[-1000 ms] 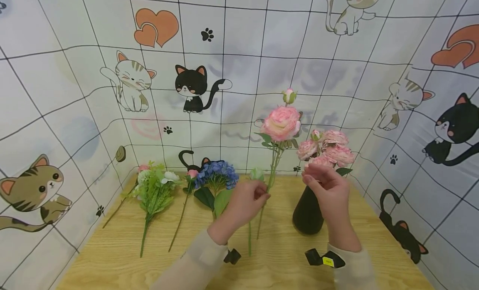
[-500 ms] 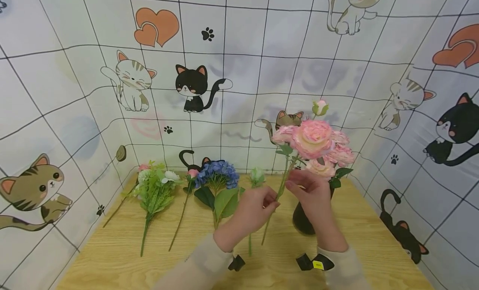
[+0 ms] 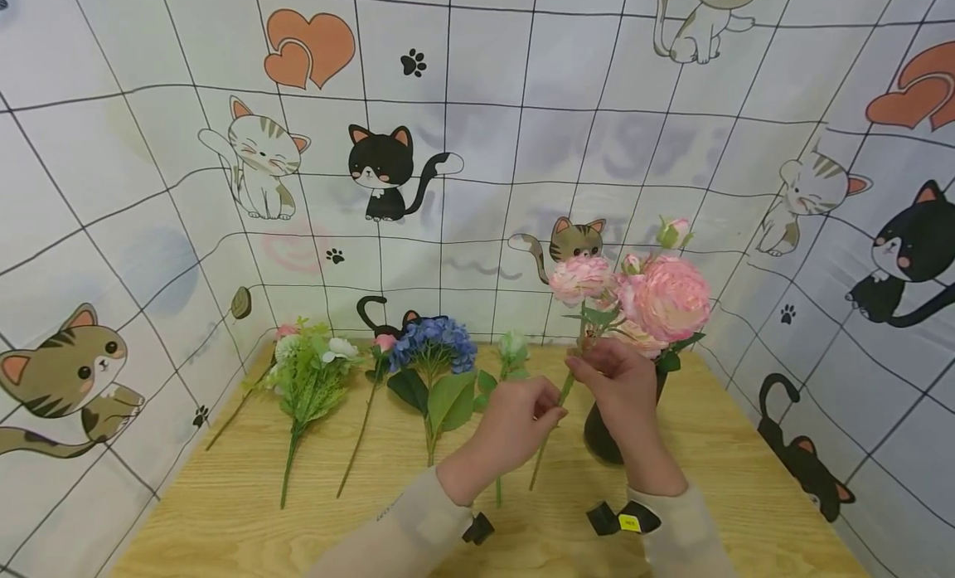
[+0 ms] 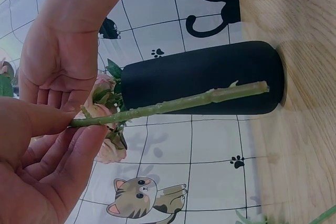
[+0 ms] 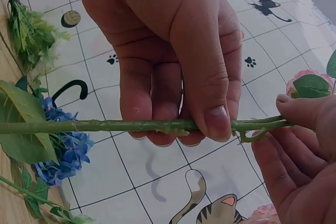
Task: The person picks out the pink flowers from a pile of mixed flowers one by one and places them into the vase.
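In the head view my left hand (image 3: 518, 429) pinches the green stem of an artificial pink rose (image 3: 664, 298) between thumb and fingers. Higher up, my right hand (image 3: 621, 391) holds the same stem with thumb and fingertips, where it branches. The rose leans right, its large bloom and bud in front of other pink roses (image 3: 640, 337) in a black vase (image 3: 603, 435). From the left wrist view, the cut end of the stem (image 4: 184, 103) points past the upright vase, outside it. The right wrist view shows both hands on the stem, close together.
On the wooden table (image 3: 224, 528) lie a green and white flower bunch (image 3: 309, 379), a pink bud stem (image 3: 361, 433), a blue hydrangea (image 3: 434, 346) and a pale green bud flower (image 3: 513, 350). A cat-printed cloth (image 3: 477, 147) stands behind and beside the table.
The rose in my left hand has moved right and tilted rightward, its bloom dropping lower in front of the vase's roses. My right hand has come left from beside the vase and taken the stem.
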The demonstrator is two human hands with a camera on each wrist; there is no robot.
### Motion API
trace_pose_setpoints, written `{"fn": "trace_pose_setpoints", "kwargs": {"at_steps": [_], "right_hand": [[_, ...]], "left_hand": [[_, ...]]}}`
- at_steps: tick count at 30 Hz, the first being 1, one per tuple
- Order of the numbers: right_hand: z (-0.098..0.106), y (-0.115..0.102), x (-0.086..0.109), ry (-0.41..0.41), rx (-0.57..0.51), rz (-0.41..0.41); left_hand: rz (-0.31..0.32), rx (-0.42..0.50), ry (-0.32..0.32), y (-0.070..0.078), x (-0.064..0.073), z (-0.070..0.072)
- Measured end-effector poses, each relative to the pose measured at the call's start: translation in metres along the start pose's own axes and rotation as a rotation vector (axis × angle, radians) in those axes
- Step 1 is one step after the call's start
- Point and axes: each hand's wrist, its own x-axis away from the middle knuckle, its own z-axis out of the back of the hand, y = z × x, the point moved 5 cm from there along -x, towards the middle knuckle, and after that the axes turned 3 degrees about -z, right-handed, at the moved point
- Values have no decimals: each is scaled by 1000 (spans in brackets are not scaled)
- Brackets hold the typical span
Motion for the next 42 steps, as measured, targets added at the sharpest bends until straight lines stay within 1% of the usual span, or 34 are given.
{"fn": "trace_pose_setpoints", "kwargs": {"at_steps": [3, 9, 13, 19, 23, 26, 30, 36, 42], "right_hand": [[-1, 1, 0, 22, 19, 11], [-2, 0, 0, 44, -23, 90], [-2, 0, 0, 60, -10, 118], [-3, 0, 0, 75, -7, 140], [-3, 0, 0, 79, 0, 145], [-3, -1, 0, 83, 24, 151], [-3, -3, 0, 85, 40, 171], [1, -4, -1, 106, 48, 168], [9, -8, -2, 134, 79, 194]], "left_hand": [[-9, 0, 3, 0, 0, -1], [-20, 11, 11, 0, -1, -2], [-16, 12, 15, -1, -1, -3], [-14, 17, 26, -2, -2, -4], [3, 44, 23, -5, -3, -5], [14, 74, 24, -7, -3, -6], [21, 103, 25, -8, -2, -5], [32, 131, 13, -9, -1, -6], [64, 139, -11, -11, 0, -5]]}}
